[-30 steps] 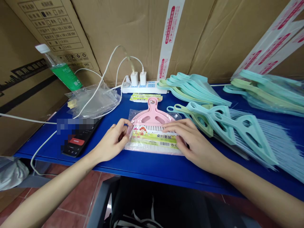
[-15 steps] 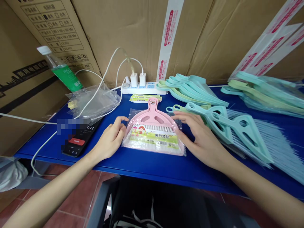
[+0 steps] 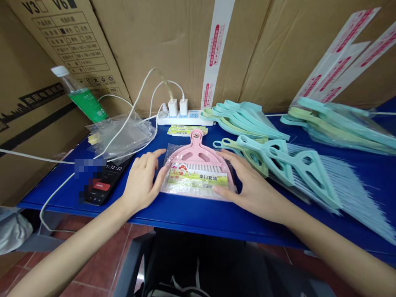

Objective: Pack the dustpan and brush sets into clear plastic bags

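Note:
A pink dustpan with a white-bristled brush (image 3: 201, 154) lies flat in a clear bag on the blue table, its handle pointing away from me. Over its lower half is a printed label card (image 3: 198, 176). My left hand (image 3: 144, 177) is at the left edge of the bag, thumb and fingers apart. On the right side, my right hand (image 3: 252, 185) has its thumb over the label's lower right part and its index finger by the pan's upper right edge, fingers spread. Neither hand is closed on anything.
Blue and green brushes (image 3: 321, 177) and dustpans (image 3: 247, 119) lie right, with more bagged dustpans (image 3: 340, 123) beyond. A power strip (image 3: 185, 118) and label cards (image 3: 187, 130) are behind. Left are clear bags (image 3: 123, 132), a bottle (image 3: 88, 105), a phone (image 3: 103, 185) and white cables.
My left hand's fingers have spread more. My right thumb has moved left and down onto the label's lower right part. The view has shifted slightly.

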Tool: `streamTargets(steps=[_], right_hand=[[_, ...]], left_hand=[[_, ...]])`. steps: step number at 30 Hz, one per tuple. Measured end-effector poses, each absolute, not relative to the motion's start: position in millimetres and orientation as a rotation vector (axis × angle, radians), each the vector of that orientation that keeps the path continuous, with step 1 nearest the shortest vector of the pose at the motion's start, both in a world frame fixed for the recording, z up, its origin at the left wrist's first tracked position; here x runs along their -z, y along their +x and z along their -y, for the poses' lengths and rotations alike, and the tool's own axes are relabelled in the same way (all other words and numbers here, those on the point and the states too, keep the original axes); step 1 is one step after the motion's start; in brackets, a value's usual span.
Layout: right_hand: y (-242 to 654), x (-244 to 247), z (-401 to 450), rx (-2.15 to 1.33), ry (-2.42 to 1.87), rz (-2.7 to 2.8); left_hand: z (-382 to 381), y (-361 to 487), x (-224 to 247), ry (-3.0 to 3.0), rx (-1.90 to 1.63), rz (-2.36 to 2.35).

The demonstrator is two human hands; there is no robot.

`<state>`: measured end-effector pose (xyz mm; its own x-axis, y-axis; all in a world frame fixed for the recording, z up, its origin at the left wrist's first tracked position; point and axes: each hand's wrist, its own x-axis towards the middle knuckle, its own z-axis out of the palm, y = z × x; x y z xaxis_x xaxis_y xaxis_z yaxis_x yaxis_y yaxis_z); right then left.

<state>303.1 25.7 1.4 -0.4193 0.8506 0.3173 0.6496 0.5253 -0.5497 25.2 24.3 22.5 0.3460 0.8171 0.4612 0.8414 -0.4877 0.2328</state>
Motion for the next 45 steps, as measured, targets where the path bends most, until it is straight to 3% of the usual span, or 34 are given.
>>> streamTargets(steps=[5, 9, 17, 26, 45], right_hand=[[296.4, 1.2, -25.5, -0.132, -1.184, 2.242], [291.0, -4.3, -23.1, 0.113, -0.951, 2.276], [274.7, -18.9, -25.4, 0.282, -0.692, 2.624], [265.2, -15.4, -33.5, 0.218, -0.695, 2.688], [320.2, -33.6, -29.0, 0.458, -0.641, 2.71]], left_hand=[[-15.6, 29.5, -18.0, -2.64, 0.701, 0.859], [-15.5, 31.3, -16.7, -2.658, 0.606, 0.723], [-17.7, 32.7, -15.5, -2.71, 0.659, 0.802], [-18.6, 31.7, -13.2, -2.799, 0.724, 1.091], [-19.8, 36.6, -14.8, -2.712, 0.488, 0.951]])
